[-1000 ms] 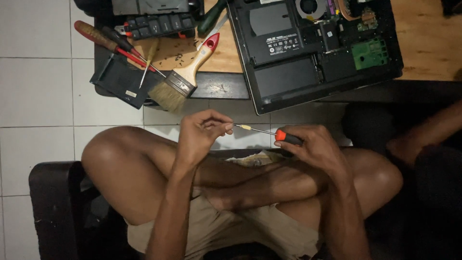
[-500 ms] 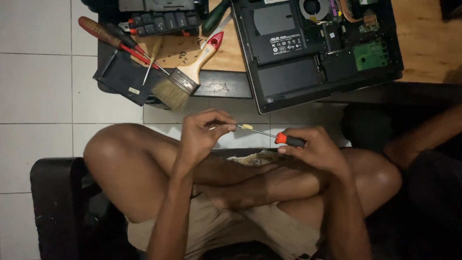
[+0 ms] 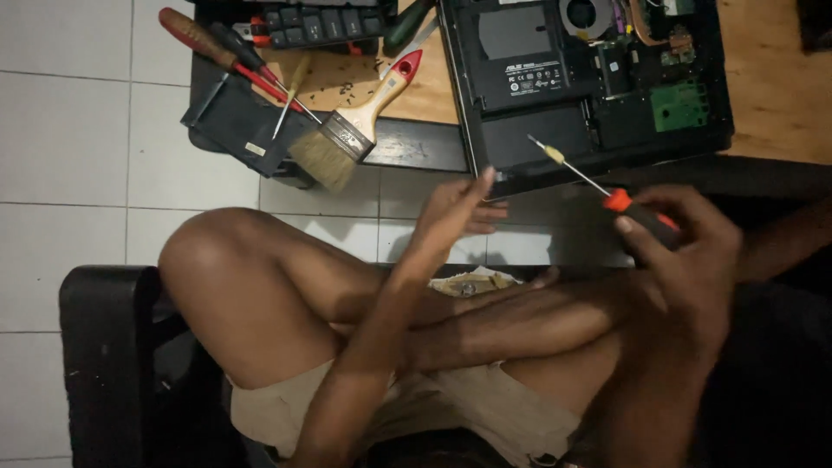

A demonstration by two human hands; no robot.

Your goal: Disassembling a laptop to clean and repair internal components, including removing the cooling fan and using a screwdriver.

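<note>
My right hand (image 3: 685,251) grips the black and orange handle of a screwdriver (image 3: 598,186), whose thin shaft points up and left toward the opened black laptop (image 3: 589,87) lying upside down on the wooden board. My left hand (image 3: 455,217) hovers with fingers spread just below the laptop's front left corner, holding nothing. Both hands are above my crossed bare legs.
A paintbrush (image 3: 355,130) with a red-tipped wooden handle lies over the board's edge. Red-handled screwdrivers (image 3: 217,48), a black flat part (image 3: 243,130) and a black keyboard piece (image 3: 321,22) lie at the upper left. White floor tiles (image 3: 78,156) spread left; a black seat (image 3: 104,364) is under me.
My left hand let go of the screwdriver tip and opened, moving up toward the laptop. My right hand swung the screwdriver up and right, tip now over the laptop.
</note>
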